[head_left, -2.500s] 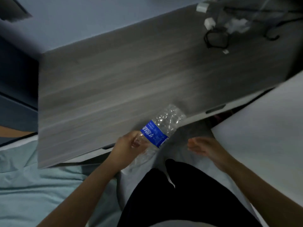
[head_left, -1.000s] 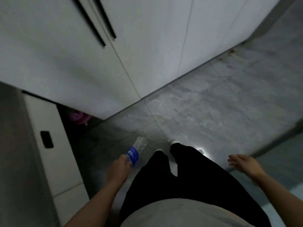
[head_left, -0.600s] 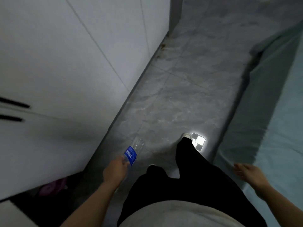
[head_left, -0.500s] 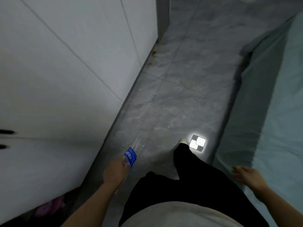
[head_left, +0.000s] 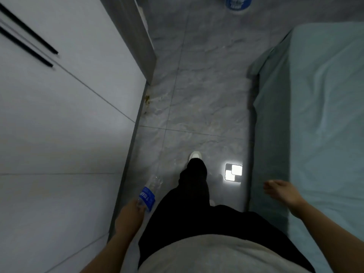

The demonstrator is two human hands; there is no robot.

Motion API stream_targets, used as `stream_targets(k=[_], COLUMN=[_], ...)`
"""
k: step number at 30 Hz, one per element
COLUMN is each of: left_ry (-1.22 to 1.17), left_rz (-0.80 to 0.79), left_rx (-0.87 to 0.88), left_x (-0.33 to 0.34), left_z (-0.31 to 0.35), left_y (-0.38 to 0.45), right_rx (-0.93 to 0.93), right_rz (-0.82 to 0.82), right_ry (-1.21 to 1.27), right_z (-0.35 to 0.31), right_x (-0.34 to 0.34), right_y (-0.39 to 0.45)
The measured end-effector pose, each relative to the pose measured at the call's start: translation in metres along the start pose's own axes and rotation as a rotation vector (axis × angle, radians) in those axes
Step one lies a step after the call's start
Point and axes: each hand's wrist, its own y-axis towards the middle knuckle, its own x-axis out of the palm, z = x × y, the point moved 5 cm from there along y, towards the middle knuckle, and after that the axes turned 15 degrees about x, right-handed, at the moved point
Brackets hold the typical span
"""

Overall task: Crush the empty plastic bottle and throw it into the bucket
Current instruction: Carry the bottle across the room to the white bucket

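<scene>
Transport is the step in hand: the left hand [head_left: 129, 214] has its fingers wrapped round the lower end of the clear plastic bottle with a blue label [head_left: 148, 195], carried low beside the black trouser leg [head_left: 194, 186], its far end pointing forward. The right hand [head_left: 281, 191] swings empty, fingers loosely spread, over the pale green bed [head_left: 319, 115]. The blue-and-white round container [head_left: 236, 2] at the far end of the grey marbled floor [head_left: 197, 95] is probably the bucket, though it is cut off by the frame edge. The bottle looks uncrushed, so squeezing it comes next. Half a second ago only a blue sliver showed there; the white wardrobe [head_left: 59, 115] now lies further back alongside.
</scene>
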Motion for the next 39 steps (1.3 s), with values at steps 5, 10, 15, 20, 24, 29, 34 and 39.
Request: stream_targets(k=[5,10,15,20,24,29,34,39], left_ry=[0.012,0.152,0.219,0.264,0.269,0.156,0.092,0.104], left_rz=[-0.075,-0.07,-0.029,0.007,-0.039,-0.057,-0.059,-0.058], left_rx=[0.036,0.174,0.327,0.394,0.349,0.197,0.119,0.145], left_x=[-0.044,-0.108,-0.16,-0.184,-0.188,-0.214,-0.248,-0.293], left_z=[0.064,0.162,0.29,0.407,0.463,0.503,0.545,0.615], left_y=[0.098,0.211,0.313,0.401,0.438,0.475,0.551,0.644], right_rx=[0.092,0.129,0.25,0.266,0.164,0.045,-0.007,0.068], right_rz=[0.069,0.139,0.163,0.175,0.146,0.121,0.097,0.172], right_ry=[0.021,0.084,0.173,0.205,0.222,0.189,0.138,0.134], right_z=[-0.06,-0.126,-0.177,-0.27,-0.392,-0.55,-0.671,-0.743], right_x=[-0.027,-0.057,-0.094,-0.145,-0.196,-0.237,-0.246,-0.257], right_y=[0.028,0.042,0.064,0.116,0.158,0.185,0.215,0.244])
